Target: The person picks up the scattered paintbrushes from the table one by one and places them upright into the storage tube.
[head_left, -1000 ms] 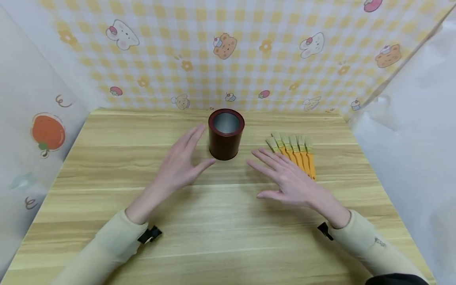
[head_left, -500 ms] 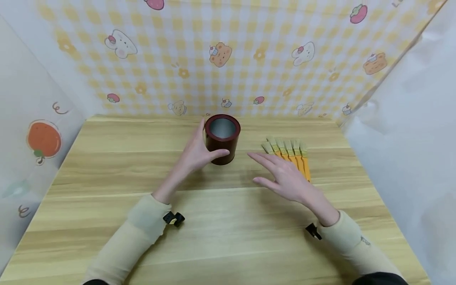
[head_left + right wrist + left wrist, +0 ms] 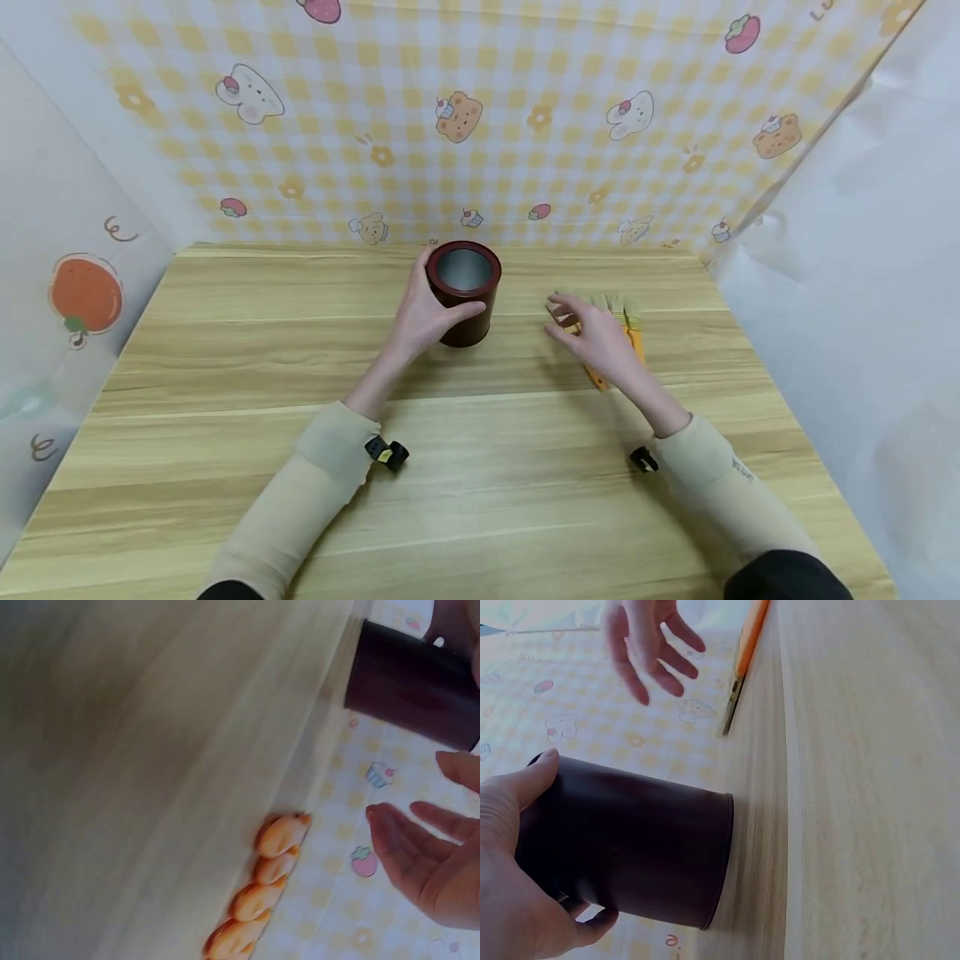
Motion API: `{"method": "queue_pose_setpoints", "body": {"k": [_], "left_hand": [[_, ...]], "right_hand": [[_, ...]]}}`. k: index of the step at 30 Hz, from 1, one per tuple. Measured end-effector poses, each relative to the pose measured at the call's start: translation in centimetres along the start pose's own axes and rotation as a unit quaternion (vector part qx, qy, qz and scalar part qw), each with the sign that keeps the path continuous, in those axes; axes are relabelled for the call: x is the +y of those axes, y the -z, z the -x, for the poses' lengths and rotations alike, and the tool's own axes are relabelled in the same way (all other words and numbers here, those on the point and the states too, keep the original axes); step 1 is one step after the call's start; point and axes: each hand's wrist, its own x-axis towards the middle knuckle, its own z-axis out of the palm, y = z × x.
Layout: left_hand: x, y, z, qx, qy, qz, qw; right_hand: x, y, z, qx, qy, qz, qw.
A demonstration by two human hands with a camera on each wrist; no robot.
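Note:
A dark red, open-topped can (image 3: 468, 333) stands upright on the table near its back edge. My left hand (image 3: 422, 318) grips the can's left side, thumb across the front and fingers round the back. In the left wrist view the thumb lies near the rim of the can (image 3: 641, 840). My right hand (image 3: 604, 340) hovers over a row of several paintbrushes (image 3: 636, 340) with orange handles and pale bristles, partly covering them. In the right wrist view a gap shows between the loosely bent right hand (image 3: 439, 870) and the brush handles (image 3: 253, 901); it holds nothing.
The wooden table (image 3: 480, 500) meets a yellow checked cloth (image 3: 330, 167) with cartoon prints behind the can. White sheets form the left wall (image 3: 82, 192) and the right wall (image 3: 855, 292).
My left hand has moved right and forward and taken hold of the can. My right hand has shifted over the brushes, its fingers bending more. The head view has tilted slightly.

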Motion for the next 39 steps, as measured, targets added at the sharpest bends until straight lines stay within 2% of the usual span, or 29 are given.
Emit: {"method": "queue_pose_setpoints", "body": {"k": [5, 9, 13, 20, 26, 32, 39], "left_hand": [[-0.3, 0.1, 0.2, 0.0, -0.014, 0.001, 0.9999], [-0.2, 0.4, 0.9, -0.008, -0.009, -0.005, 0.9999], [-0.1, 0.7, 1.7, -0.017, -0.002, -0.01, 0.9998], [0.2, 1.0, 2.8, -0.039, 0.014, -0.016, 0.999], [0.2, 1.0, 3.6, -0.043, 0.011, -0.018, 0.9988], [0.6, 1.0, 4.4, -0.052, 0.02, -0.02, 0.9983], [0.7, 0.9, 5.1, -0.052, 0.028, -0.028, 0.9979]], "right_hand": [[1.0, 0.0, -0.3, -0.016, -0.037, 0.047, 0.998], [1.5, 0.1, -0.4, -0.043, -0.066, 0.081, 0.994], [1.7, 0.0, -0.5, -0.068, -0.088, 0.093, 0.989], [2.2, -0.2, -0.7, -0.078, -0.08, 0.12, 0.986], [2.4, -0.4, -1.0, -0.083, -0.06, 0.146, 0.984], [2.4, -0.4, -1.1, -0.098, -0.065, 0.138, 0.983], [2.3, -0.2, -1.4, -0.134, -0.082, 0.125, 0.98]]}}
